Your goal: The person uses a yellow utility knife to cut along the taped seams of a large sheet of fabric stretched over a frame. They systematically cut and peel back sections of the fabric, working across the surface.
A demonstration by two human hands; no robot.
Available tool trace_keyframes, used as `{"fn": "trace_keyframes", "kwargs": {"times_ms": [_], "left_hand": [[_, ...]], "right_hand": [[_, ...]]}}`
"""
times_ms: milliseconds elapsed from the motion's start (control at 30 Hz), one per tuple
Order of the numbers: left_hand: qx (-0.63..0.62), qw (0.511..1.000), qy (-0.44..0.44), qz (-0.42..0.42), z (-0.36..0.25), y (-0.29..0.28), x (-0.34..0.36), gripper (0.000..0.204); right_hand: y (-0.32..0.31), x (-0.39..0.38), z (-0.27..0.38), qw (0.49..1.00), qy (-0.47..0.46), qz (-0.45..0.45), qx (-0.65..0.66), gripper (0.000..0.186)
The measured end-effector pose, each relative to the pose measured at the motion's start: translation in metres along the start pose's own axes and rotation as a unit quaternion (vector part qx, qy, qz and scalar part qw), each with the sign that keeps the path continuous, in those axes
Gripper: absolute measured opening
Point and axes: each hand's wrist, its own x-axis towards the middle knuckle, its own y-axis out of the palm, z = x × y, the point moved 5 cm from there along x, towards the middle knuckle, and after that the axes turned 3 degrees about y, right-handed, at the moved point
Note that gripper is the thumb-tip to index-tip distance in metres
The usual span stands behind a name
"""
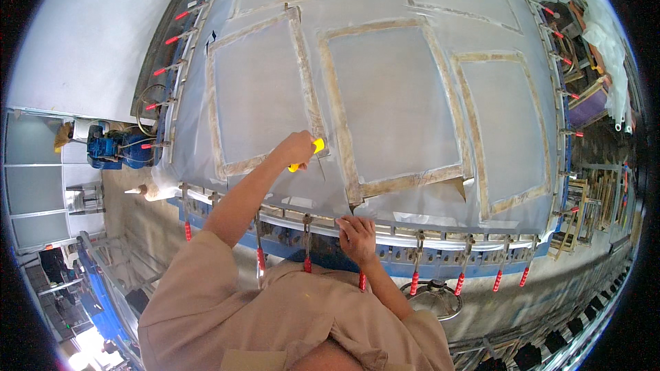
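My left hand is closed round a yellow-handled tool at the lower right corner of a taped rectangle on the grey sheet. My right hand rests on the sheet's near edge, fingers bent and slightly apart, just below a dark slit or gap at the corner of the middle rectangle's tan tape border. Several more taped rectangles show across the sheet. Red-handled clamps line its edges on a blue frame.
A blue machine stands beside a white wall at left, with glass panels below. Crumpled white plastic and wooden frames are at right. A round metal-rimmed object is under the near edge.
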Motion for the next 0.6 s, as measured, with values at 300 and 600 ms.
{"fn": "trace_keyframes", "kwargs": {"times_ms": [300, 600], "left_hand": [[-0.027, 0.999, -0.013, 0.017, 0.005, 0.011, -0.007, 0.036], [0.013, 0.996, 0.091, -0.015, 0.046, 0.052, -0.040, 0.039]], "right_hand": [[-0.001, -0.001, -0.002, 1.000, 0.000, 0.005, 0.000, 0.038], [-0.002, 0.007, 0.005, 1.000, -0.015, -0.003, -0.019, 0.038]]}}
